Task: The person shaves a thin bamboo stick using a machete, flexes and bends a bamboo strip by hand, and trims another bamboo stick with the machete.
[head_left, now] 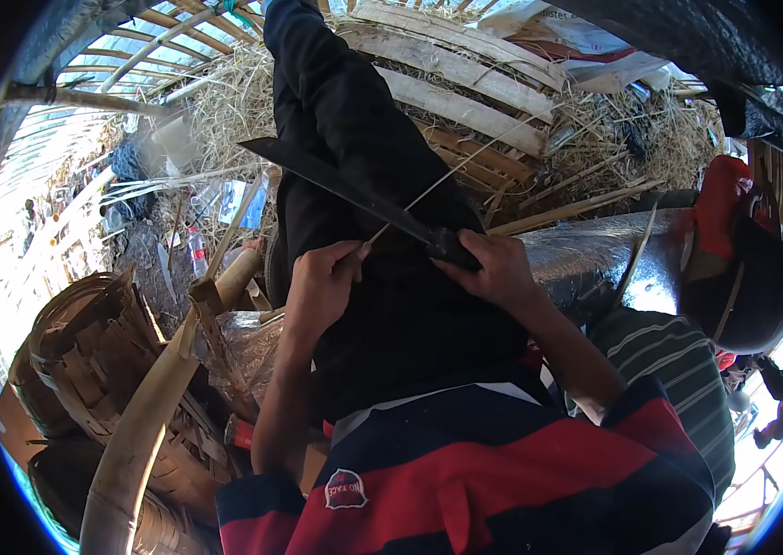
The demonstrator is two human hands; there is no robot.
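My right hand [498, 268] is closed round the dark handle of a long machete [345, 190], whose blade points up and to the left across my dark trousers. My left hand [329, 277] pinches a thin bamboo strip [452, 173] near its lower end. The strip runs up and to the right from my fingers and crosses the blade close to the handle. Both hands are over my lap, a short distance apart.
Woven bamboo baskets [95, 351] and a thick bamboo pole [146, 416] are at the lower left. A bottle [196, 252] stands at the left. Wooden slats [466, 69] lie on straw ahead. A striped cushion-like thing [674, 379] and a person [743, 268] are at the right.
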